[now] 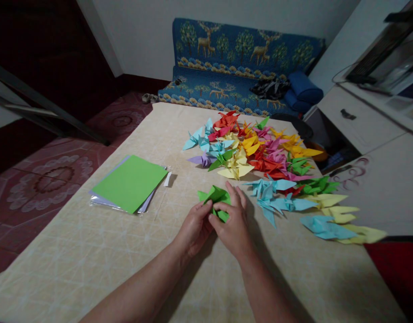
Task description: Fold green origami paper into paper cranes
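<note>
Both hands hold a partly folded piece of green origami paper (217, 195) just above the table, in the middle of the head view. My left hand (197, 226) grips its near left edge between thumb and fingers. My right hand (233, 220) pinches the near right side, with some fingers stretched out past the paper. Part of the folds is hidden behind the fingers. Beyond and to the right of my hands lies a large group of folded paper cranes (249, 148) in red, yellow, orange, pink, green and light blue.
A stack of paper topped by a green sheet (130, 184) lies left on the patterned tablecloth (102, 255), partly in clear plastic. Beside it is a small white scrap (167, 179). Behind the table stands a blue sofa (223, 80); a white cabinet (364, 121) is at right.
</note>
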`<state>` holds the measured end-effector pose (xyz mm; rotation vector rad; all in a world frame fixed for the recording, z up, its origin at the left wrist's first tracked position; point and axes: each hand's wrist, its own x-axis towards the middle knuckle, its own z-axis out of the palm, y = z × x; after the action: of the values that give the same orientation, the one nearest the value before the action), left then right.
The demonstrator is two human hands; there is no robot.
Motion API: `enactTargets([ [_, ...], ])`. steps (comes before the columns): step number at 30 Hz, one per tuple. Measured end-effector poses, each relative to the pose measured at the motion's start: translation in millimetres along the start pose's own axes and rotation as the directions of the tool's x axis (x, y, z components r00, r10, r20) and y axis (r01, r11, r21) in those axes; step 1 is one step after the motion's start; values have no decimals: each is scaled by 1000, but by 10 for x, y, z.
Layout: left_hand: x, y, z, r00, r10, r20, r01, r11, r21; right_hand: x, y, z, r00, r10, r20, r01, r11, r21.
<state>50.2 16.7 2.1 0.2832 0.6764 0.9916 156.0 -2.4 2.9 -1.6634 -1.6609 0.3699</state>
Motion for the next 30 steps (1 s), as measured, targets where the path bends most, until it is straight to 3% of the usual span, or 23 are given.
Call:
enactTargets([
  [7,43,96,-57,993,61,-100,-69,994,-83,17,12,-36,997,71,-41,-62,978,199],
  [17,27,147,-40,998,47,49,-34,973,-228,72,-3,-55,994,101,-34,-78,910,408],
  [23,12,137,-55,996,28,82,-16,988,-152,54,-5,-49,990,131,-55,-99,916,388],
  [30,29,83,-57,983,182,-19,-179,978,109,23,-72,-38,974,96,-205,-20,939,344],
])
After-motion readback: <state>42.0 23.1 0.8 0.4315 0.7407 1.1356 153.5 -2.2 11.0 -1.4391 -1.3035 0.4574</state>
